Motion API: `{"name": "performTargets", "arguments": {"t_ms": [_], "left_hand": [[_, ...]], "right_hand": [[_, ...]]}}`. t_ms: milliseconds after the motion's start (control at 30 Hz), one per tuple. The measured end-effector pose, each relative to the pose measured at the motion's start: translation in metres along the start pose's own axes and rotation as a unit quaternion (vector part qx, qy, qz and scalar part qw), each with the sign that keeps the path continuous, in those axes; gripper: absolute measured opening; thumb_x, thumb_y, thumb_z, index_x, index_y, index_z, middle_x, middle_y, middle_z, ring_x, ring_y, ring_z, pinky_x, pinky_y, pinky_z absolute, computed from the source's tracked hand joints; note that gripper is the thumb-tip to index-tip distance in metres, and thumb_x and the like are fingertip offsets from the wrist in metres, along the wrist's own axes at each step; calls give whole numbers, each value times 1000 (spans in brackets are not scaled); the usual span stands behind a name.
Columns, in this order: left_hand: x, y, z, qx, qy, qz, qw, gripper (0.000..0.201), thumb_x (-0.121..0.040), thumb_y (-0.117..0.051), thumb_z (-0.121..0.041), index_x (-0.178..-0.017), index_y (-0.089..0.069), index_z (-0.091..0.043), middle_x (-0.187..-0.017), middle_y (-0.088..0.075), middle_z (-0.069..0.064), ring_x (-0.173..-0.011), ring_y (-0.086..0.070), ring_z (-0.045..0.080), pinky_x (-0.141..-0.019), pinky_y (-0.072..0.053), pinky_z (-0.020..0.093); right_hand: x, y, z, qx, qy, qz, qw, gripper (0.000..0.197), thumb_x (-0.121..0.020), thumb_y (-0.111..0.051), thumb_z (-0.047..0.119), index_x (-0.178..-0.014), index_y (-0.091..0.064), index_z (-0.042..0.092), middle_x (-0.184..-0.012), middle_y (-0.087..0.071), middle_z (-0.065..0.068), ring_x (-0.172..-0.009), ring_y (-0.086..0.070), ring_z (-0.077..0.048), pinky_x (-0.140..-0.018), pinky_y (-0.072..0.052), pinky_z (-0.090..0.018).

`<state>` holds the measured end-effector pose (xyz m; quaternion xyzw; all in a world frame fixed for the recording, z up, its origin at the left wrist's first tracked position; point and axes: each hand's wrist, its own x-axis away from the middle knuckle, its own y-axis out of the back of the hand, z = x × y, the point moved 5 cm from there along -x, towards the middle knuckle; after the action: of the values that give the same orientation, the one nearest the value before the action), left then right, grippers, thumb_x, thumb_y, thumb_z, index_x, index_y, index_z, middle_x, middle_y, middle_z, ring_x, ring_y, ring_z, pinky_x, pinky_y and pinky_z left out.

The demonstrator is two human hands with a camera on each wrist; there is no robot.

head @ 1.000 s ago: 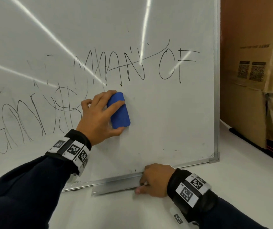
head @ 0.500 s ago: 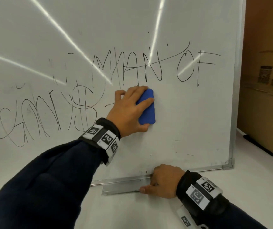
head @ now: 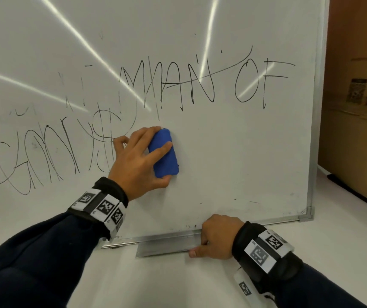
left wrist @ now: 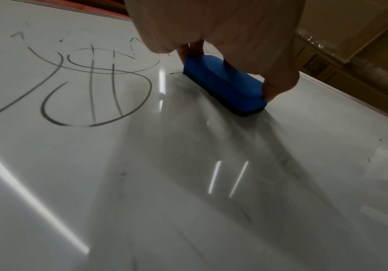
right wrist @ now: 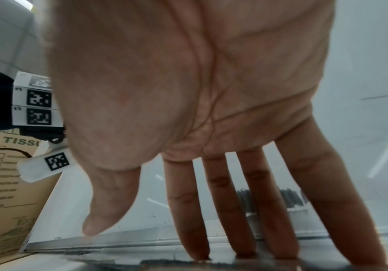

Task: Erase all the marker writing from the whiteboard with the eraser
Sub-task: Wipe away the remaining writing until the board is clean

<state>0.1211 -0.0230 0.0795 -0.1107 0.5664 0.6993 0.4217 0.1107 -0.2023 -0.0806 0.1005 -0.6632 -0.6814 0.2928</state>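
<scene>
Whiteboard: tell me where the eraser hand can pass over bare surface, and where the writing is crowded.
Bare: right of the eraser, under the MAN OF line, out to the right frame; the strip above the tray. Crowded: that line, and the scribbles left of the left hand.

left hand [head: 138, 162] gripping blue eraser [head: 165, 155] on whiteboard [head: 244, 152], right hand [head: 217, 240] on tray [head: 167, 246]

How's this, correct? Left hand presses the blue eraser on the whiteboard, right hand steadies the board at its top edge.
Wrong on one point: the right hand rests on the metal tray at the bottom edge of the whiteboard, not the top, as the head view shows. The left hand does press the blue eraser on the board.
</scene>
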Motion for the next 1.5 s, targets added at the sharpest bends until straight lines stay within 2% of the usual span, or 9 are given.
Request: {"name": "performTargets", "arguments": {"t_ms": [100, 300, 400, 567, 833, 1067, 1267, 1367, 1500], "left_hand": [[-14, 0, -14, 8, 3, -3, 1000, 71, -66, -71, -59, -127, -62, -23, -148, -43, 12, -131, -42, 33, -98, -26, 52], [-70, -7, -72, 13, -86, 3, 996, 74, -66, -70, -57, -131, -59, -23, -148, -42, 13, -132, -40, 32, -96, -27, 50], [-78, -11, -84, 15, -104, -2, 994, 75, -66, -71, -56, -132, -58, -23, -149, -41, 13, -133, -40, 32, -96, -28, 50], [-54, -10, -60, 7, -84, 1, 996, 73, -69, -69, -59, -134, -57, -27, -152, -38, 10, -135, -38, 29, -96, -28, 51], [18, 9, 30, 9, 38, -24, 999, 71, -67, -70, -61, -129, -63, -27, -151, -41, 9, -133, -43, 30, -97, -26, 52], [8, 8, 28, 11, 50, -40, 998, 74, -66, -75, -56, -130, -60, -23, -153, -37, 12, -135, -40, 32, -97, -27, 52], [-5, 1, 6, -2, -42, -6, 999, 70, -71, -68, -58, -134, -59, -27, -155, -36, 10, -138, -37, 28, -98, -24, 49], [7, 10, 37, 11, 42, -49, 998, 74, -68, -72, -60, -134, -58, -28, -154, -37, 9, -136, -40, 28, -99, -25, 51], [29, 23, 82, 48, 176, -131, 974, 79, -66, -70, -64, -135, -57, -27, -154, -36, 7, -136, -39, 27, -102, -24, 51]], "right_hand": [[0, 4, 1, -3, 2, 3, 1000, 63, -79, -48, 81, -60, -44, 21, -67, -45, 1, -74, -58, -25, -77, -56, -39], [3, 8, 5, -3, 6, 0, 1000, 60, -82, -51, 76, -60, -39, 21, -66, -42, 1, -73, -55, -24, -76, -53, -36], [3, 9, 6, -4, 10, 9, 1000, 58, -83, -52, 74, -60, -39, 22, -66, -43, 1, -72, -54, -24, -77, -53, -37], [3, 7, 3, -6, 16, 11, 1000, 56, -82, -53, 74, -61, -43, 22, -67, -47, 1, -74, -58, -24, -77, -55, -38], [6, 6, 4, -17, 16, 7, 1000, 56, -84, -55, 69, -57, -45, 21, -63, -44, 2, -69, -52, -21, -70, -49, -32], [-1, 6, 4, -22, 9, 5, 1000, 57, -82, -57, 69, -56, -45, 20, -62, -44, 1, -66, -52, -22, -70, -51, -35], [-7, 6, 3, -25, 11, 2, 1000, 58, -82, -59, 69, -57, -40, 20, -61, -40, 1, -56, -44, -18, -67, -50, -34], [-6, 6, 2, -33, 11, 4, 999, 58, -82, -59, 67, -55, -43, 18, -58, -42, 1, -53, -44, -17, -62, -47, -33], [-7, 5, 2, -37, 11, 4, 999, 59, -83, -59, 66, -55, -43, 17, -57, -42, 1, -54, -44, -17, -61, -45, -31]]}}
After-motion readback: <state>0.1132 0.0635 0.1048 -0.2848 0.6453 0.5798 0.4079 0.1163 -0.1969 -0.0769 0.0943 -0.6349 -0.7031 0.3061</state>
